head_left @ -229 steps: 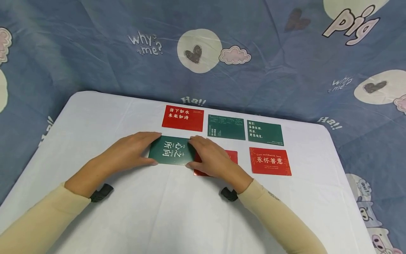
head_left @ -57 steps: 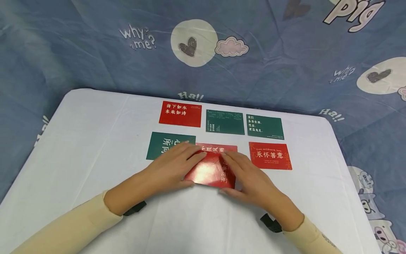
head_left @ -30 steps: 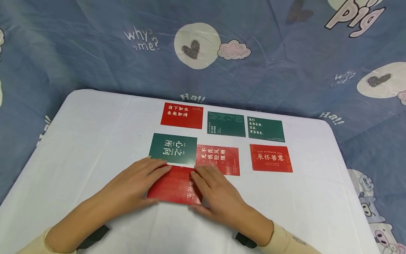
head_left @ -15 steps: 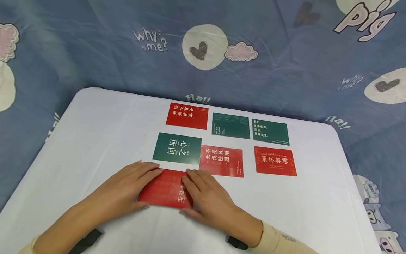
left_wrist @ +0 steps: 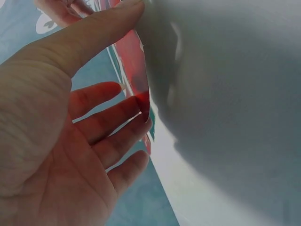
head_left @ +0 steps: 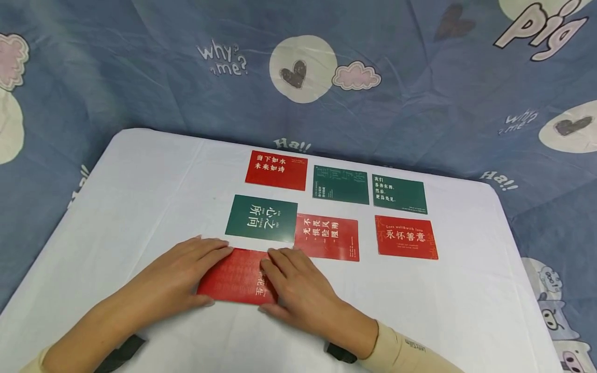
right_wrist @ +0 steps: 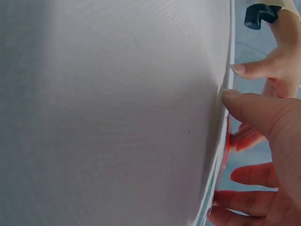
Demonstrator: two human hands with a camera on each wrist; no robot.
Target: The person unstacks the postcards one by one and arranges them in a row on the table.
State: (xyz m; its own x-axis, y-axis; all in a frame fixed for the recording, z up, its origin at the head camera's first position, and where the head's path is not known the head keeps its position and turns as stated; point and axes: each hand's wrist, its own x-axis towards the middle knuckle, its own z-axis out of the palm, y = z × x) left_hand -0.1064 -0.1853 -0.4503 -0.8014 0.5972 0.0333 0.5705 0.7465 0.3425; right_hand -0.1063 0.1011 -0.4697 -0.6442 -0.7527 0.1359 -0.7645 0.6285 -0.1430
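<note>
A red card [head_left: 235,277] with white characters near its right end lies under my two hands at the near middle of the table. My left hand [head_left: 179,277] grips its left end, thumb at the near edge and fingers at the far edge. On the right end my right hand [head_left: 300,292] grips it in the same way, covering part of the characters. In the left wrist view the card is a thin slanted strip between thumb and fingers. Just beyond it lie a green card [head_left: 261,218] and a red card [head_left: 327,237], side by side.
In the back row are a red card [head_left: 276,171], a green card [head_left: 340,185] and another green card [head_left: 399,194]. A further red card [head_left: 406,237] lies at the right. The white-covered table [head_left: 466,300] ends against a blue patterned cloth [head_left: 186,103].
Both hands were at the green card earlier. Then they held the red card over the middle red card, and have since moved it left and nearer, with a slight leftward shift most recently.
</note>
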